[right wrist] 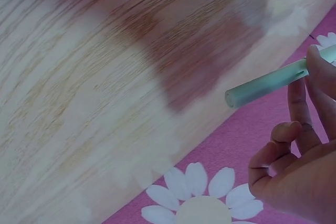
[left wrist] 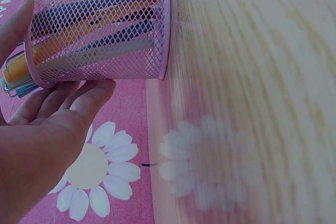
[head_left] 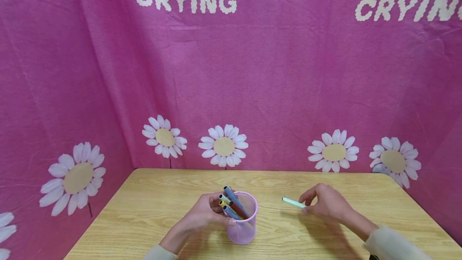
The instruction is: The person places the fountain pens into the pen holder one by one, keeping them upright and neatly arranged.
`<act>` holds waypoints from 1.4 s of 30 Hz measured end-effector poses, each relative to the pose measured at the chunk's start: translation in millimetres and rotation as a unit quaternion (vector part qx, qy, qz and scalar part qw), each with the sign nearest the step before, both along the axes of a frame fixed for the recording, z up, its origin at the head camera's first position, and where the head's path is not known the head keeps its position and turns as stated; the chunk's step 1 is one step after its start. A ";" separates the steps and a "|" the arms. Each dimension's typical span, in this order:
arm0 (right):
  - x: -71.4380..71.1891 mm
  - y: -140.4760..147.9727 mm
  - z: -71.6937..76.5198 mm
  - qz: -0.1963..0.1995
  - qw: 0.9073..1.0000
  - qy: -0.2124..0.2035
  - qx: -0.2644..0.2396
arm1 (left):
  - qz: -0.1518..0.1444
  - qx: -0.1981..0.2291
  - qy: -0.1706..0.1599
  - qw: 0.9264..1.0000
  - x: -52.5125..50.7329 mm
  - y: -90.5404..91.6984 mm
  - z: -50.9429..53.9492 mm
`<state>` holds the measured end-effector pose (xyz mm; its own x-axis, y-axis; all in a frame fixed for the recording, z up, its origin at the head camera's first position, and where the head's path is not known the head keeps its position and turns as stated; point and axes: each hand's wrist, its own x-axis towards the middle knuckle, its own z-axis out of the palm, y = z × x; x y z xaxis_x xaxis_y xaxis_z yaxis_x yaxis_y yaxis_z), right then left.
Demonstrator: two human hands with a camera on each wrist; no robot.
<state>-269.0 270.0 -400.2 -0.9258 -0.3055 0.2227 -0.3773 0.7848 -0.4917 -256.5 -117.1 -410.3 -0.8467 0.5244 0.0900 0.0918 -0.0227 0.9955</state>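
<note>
A pink mesh pen cup (head_left: pixel 242 234) stands upright on the table, with several pens (head_left: pixel 234 204) leaning toward its left side, blue, yellow, dark red and pale ones among them. My left hand (head_left: pixel 203 214) holds the cup by its upper left side. In the left wrist view the thumb is near the rim of the mesh cup (left wrist: pixel 164 35) and the fingers lie along its wall. To the right, my right hand (head_left: pixel 330 204) pinches a light green pen (head_left: pixel 293 202) between thumb and fingers, above the table. One end of that pen (right wrist: pixel 262 86) sticks out in the right wrist view.
The wood-grain table (head_left: pixel 173 185) reaches back to a pink cloth (head_left: pixel 281 91) with white daisies and lettering. Cloth also hangs along the left and right sides.
</note>
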 end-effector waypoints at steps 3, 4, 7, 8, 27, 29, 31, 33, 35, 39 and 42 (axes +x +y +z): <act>2.3 -0.6 1.4 0.016 1.000 0.007 -0.009 | 0.000 -0.001 0.000 1.000 0.0 0.1 0.0; 3.4 -1.2 2.3 0.019 1.000 0.008 -0.014 | -0.002 -0.001 0.001 1.000 -0.2 0.2 0.0; 7.1 -4.2 4.9 0.027 0.999 0.009 -0.032 | -0.005 0.000 -0.001 1.000 -0.4 0.1 0.1; 8.4 -5.8 6.0 0.027 0.999 0.008 -0.040 | -0.005 0.000 -0.001 1.000 -0.2 0.1 0.1; 30.9 -39.9 33.0 0.020 0.991 0.012 -0.128 | -0.002 -0.001 -0.003 1.000 -0.5 0.2 -0.8; 33.0 -44.2 35.4 0.024 0.990 0.014 -0.138 | -0.002 0.000 -0.003 1.000 -0.5 0.0 -0.3; 35.3 -48.6 37.8 0.025 0.989 0.010 -0.149 | -0.002 0.000 -0.003 1.000 -0.4 -0.1 0.1; 37.4 -52.7 40.1 0.026 0.987 0.005 -0.157 | -0.002 -0.001 -0.003 1.000 -0.1 -0.3 0.5; 39.4 -56.8 42.3 0.027 0.986 0.002 -0.166 | -0.001 -0.002 -0.002 1.000 0.2 -0.3 0.6; 42.8 -64.3 45.8 0.029 0.982 -0.001 -0.184 | 0.001 -0.004 0.001 1.000 0.8 -0.3 0.4; 44.2 -69.4 47.8 0.032 0.980 -0.002 -0.197 | 0.000 -0.003 0.003 1.000 0.8 0.0 0.2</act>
